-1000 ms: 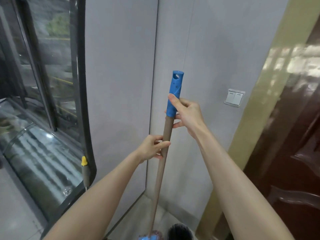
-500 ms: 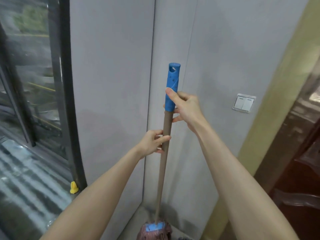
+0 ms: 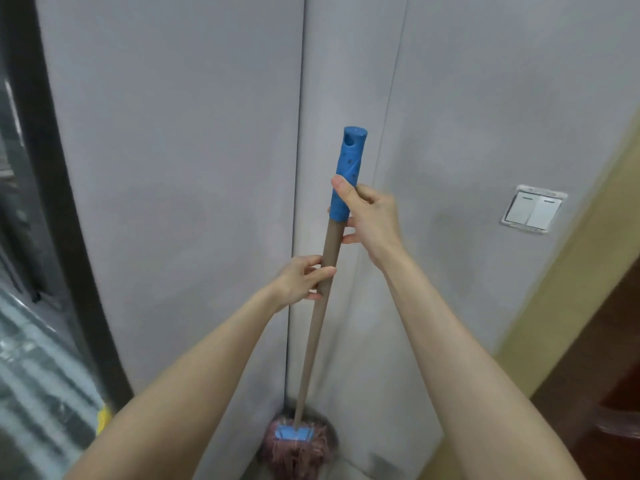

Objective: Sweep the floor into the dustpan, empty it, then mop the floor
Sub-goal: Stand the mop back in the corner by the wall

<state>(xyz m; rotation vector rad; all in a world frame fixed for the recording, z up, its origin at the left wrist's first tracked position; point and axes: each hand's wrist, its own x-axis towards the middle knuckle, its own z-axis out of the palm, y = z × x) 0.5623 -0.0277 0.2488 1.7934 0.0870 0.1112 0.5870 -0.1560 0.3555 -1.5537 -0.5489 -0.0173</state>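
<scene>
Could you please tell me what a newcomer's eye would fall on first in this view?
The mop stands nearly upright in the centre, topped by a bright blue grip. The right hand holds the grip's lower end, the left hand the brown shaft below. Its reddish head sits in the wall corner at the bottom; a white light switch is on the wall to the right.
</scene>
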